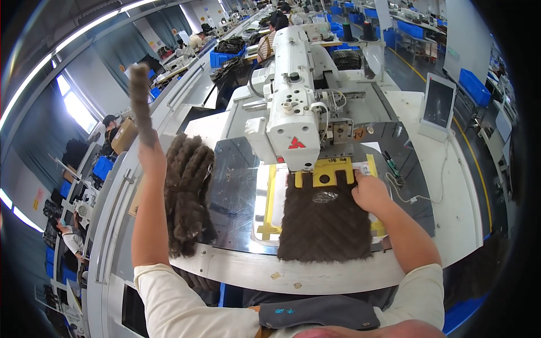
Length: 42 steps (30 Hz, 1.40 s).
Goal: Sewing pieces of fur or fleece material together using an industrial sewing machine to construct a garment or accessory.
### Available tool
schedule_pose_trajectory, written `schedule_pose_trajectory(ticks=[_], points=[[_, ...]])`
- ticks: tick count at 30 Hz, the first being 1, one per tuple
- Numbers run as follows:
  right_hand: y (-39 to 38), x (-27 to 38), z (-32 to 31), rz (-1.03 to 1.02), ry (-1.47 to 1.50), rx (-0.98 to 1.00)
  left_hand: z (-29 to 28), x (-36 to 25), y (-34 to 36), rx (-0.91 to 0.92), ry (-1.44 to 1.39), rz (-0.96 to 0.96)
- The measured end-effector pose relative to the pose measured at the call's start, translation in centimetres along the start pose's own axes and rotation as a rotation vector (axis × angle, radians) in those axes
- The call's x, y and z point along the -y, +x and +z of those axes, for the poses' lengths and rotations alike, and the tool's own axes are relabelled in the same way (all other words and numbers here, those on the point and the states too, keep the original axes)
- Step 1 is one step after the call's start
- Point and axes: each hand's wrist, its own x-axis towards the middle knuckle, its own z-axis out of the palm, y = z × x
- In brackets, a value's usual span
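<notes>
My left hand is raised at the left, closed around the lower end of a long brown fur strip that points upward and is blurred. A flat brown fur panel with a chevron pattern lies under the head of a white sewing machine. Strap-like tabs at its far edge lie against a yellow template with a round dark hole. At the right tab my right hand is closed, fingers at the panel's edge; its fingertips are partly hidden. A small shiny clear patch shows on the panel.
A bundle of brown fur pieces lies left of the machine bed. To the right are a green-and-dark pen-like tool, a cable and a tilted screen. Thread cones stand behind. Other people work at farther tables.
</notes>
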Motion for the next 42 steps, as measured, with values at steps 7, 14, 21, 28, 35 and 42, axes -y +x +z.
schedule_pose_trajectory(ticks=[7,14,21,28,35,42], points=[[-0.7,0.4,-1.4,0.058,-0.004,0.006,-2.9,-12.9,-4.2,-0.119,-0.875,-0.043],[-3.5,11.1,-8.8,-0.555,0.509,-0.108,1.9,-18.3,-17.5,0.421,-1.281,-0.129],[-3.1,11.0,-8.6,-0.373,0.373,-0.037,6.3,-18.7,-22.3,0.718,-1.557,-0.337],[-2.5,5.2,-10.8,-0.248,0.092,-0.027,5.6,-14.6,-17.3,0.728,-1.801,-0.349],[-2.8,6.1,-10.6,-0.388,0.05,-0.136,6.4,-16.7,-21.3,0.849,-1.744,-0.315],[-3.8,9.3,-8.7,-0.554,0.302,-0.072,4.9,-18.0,-23.1,1.06,-1.452,-0.107]])
